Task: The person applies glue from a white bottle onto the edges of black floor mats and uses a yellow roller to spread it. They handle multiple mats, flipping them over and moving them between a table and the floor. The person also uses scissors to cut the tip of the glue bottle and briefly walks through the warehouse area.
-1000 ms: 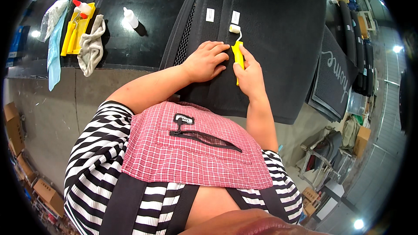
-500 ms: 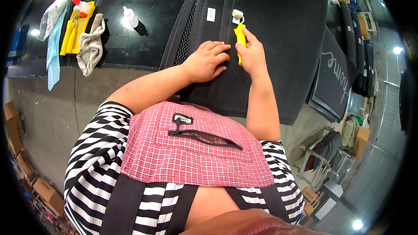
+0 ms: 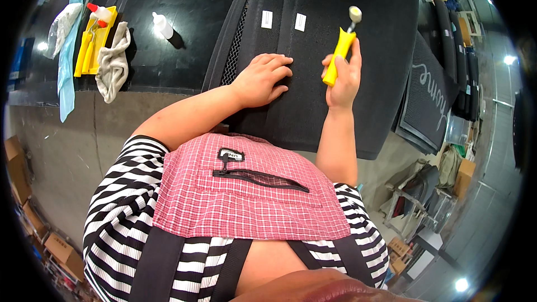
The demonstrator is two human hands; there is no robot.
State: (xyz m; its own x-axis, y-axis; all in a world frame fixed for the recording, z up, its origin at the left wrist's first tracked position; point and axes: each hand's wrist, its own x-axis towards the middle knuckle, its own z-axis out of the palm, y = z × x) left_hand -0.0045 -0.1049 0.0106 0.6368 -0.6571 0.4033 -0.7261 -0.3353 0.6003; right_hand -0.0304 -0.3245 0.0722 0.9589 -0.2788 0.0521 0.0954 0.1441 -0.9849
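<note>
My right hand [image 3: 344, 78] is closed round the yellow handle of a small paint roller [image 3: 339, 56], which is held up over the black mats. Its short white roller head points away from me, off the mat surface. My left hand [image 3: 262, 80] lies with its fingers stretched out on the stacked black mat [image 3: 324, 109], holding nothing. Beyond my hands, two small white labels sit side by side on the mats: a left label [image 3: 267, 19] and a right label [image 3: 300, 22].
On the black table [image 3: 193, 0] to the left stands a white squeeze bottle [image 3: 163, 26]. A yellow tray [image 3: 104, 33] holds a red-capped bottle and another roller, beside a grey cloth [image 3: 113, 64] and a light blue strip [image 3: 66, 78]. More mats [image 3: 428, 84] hang at the right.
My right hand has lifted the roller off the right label and moved it to the right, uncovering that label. My left hand has stayed nearly in place on the mat.
</note>
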